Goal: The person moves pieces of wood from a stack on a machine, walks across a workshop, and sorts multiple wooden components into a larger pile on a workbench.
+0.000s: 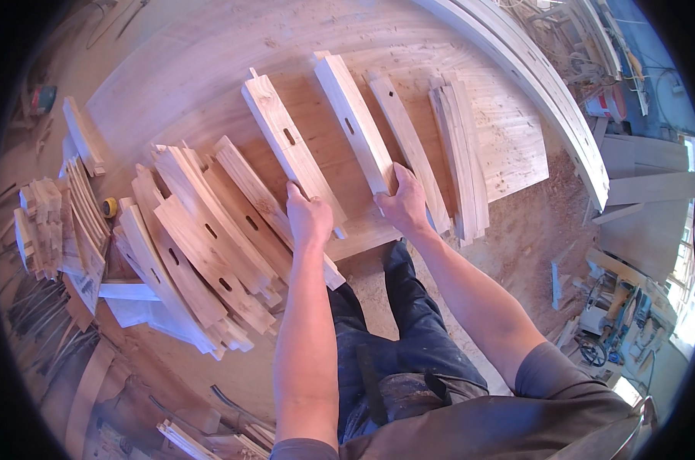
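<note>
My left hand (310,216) is closed around the near part of a pale wooden rail (290,134), which has an oval mortise in its face and a narrow tenon at its far end. My right hand (405,201) grips the near end of a second mortised wooden piece (352,123) beside it, thumb on top. Both pieces lie side by side, angled away from me, over the plywood board (209,100). Right of them is a thinner wooden strip (410,149) with a small dark hole. My fingers under the wood are hidden.
Several mortised rails (209,238) overlap on the left, with stacked short pieces (44,222) beyond. More wooden slats (460,161) lie on the board's right. A long white frame member (547,84) runs along the far right. Tools and offcuts (608,322) clutter the right side.
</note>
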Demonstrator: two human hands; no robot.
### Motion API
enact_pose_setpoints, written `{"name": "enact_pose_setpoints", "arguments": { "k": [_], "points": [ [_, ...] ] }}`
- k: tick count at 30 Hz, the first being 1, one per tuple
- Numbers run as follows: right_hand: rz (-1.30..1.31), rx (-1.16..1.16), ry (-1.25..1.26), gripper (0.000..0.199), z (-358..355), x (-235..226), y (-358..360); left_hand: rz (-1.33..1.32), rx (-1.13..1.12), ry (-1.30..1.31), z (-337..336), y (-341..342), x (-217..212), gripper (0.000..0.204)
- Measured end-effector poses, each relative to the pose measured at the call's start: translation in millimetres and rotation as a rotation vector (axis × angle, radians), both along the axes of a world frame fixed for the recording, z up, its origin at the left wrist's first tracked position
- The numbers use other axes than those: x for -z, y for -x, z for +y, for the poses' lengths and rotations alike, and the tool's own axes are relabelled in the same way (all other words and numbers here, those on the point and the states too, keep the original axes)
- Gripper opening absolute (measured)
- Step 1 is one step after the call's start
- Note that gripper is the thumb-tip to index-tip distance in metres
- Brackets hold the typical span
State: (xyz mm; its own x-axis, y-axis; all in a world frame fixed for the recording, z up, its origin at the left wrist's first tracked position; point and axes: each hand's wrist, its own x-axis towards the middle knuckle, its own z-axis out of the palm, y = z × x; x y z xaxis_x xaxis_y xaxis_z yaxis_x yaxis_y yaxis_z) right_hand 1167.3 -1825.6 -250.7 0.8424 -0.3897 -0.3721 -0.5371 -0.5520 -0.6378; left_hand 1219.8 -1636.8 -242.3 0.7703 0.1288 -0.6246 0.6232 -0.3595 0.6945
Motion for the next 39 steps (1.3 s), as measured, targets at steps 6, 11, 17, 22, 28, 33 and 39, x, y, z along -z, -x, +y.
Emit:
{"name": "enact_pose_setpoints", "arguments": {
  "k": [6, 11, 17, 22, 28, 33, 39],
  "points": [
    [0.002, 0.002, 0.008, 0.073, -0.2, 6.8, 1.8, 0.0, 0.038, -0.083, 2.2, 2.7, 13.4, 0.062],
    [-0.048, -0.006, 0.044, 0.075, 1.5, 5.2, 4.2, -0.035, 0.123, -0.212, -3.7, 7.8, -7.3, 0.055],
    [-0.003, -0.011, 0.039, 0.075, 1.4, 10.1, 5.4, -0.033, 0.163, -0.308, -3.4, 9.0, -12.6, 0.055],
    [-0.011, -0.008, 0.027, 0.075, 1.5, 7.7, 3.4, -0.052, 0.178, -0.339, -0.3, 9.8, -8.3, 0.054],
    [0.045, -0.032, 0.016, 0.068, 0.5, -2.6, -1.3, -0.088, 0.181, -0.337, 1.7, 10.5, -5.9, 0.053],
    [-0.079, -0.017, 0.095, 0.072, 7.0, 5.2, 6.0, -0.077, 0.055, -0.042, 4.5, 17.6, -15.3, 0.053],
    [-0.046, -0.047, 0.078, 0.074, 3.6, -7.5, 7.6, -0.125, -0.161, 0.527, 36.7, 57.0, -70.5, 0.052]
  ]
}}
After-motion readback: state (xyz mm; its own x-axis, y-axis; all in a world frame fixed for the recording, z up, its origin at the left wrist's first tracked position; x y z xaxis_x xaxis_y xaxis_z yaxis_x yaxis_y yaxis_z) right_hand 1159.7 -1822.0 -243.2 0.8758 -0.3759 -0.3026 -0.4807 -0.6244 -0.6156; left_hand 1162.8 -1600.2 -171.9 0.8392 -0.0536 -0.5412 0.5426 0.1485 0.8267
